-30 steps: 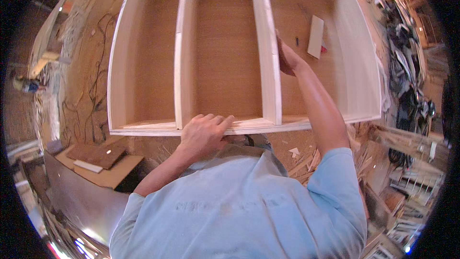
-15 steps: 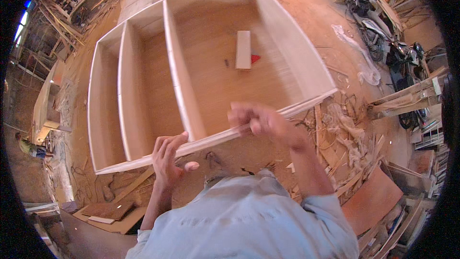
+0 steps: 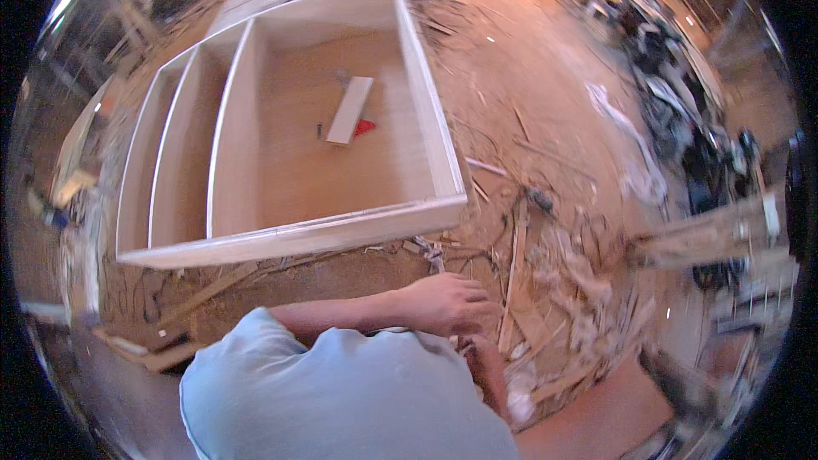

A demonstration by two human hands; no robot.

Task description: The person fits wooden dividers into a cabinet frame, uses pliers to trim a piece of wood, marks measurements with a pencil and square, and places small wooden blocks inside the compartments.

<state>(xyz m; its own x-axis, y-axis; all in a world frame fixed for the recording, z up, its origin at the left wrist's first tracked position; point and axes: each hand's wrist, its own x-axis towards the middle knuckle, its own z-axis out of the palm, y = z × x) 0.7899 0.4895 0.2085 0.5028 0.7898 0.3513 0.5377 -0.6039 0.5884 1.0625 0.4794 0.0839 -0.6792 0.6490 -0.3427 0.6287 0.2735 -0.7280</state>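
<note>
A pale wooden cabinet carcass with two inner dividers lies open side up on the floor ahead of me. In its widest compartment are a short pale board and a small red object. Both hands are off the carcass, close to my body at its near right corner. My left hand reaches across to the right, its fingers bent downward and blurred. Just below it is my right hand, partly covered by the left; its fingers are mostly hidden. Whether either hand grips anything does not show.
Wood strips, crumpled plastic sheeting and offcuts litter the floor to my right. A reddish-brown panel lies at the lower right. Motorbikes stand along the right side. A blurred wooden beam structure juts in there.
Both hands have left the carcass's near edge and come together near my body at the right. The view has shifted, so the carcass now appears farther left. The board inside looks more tilted.
</note>
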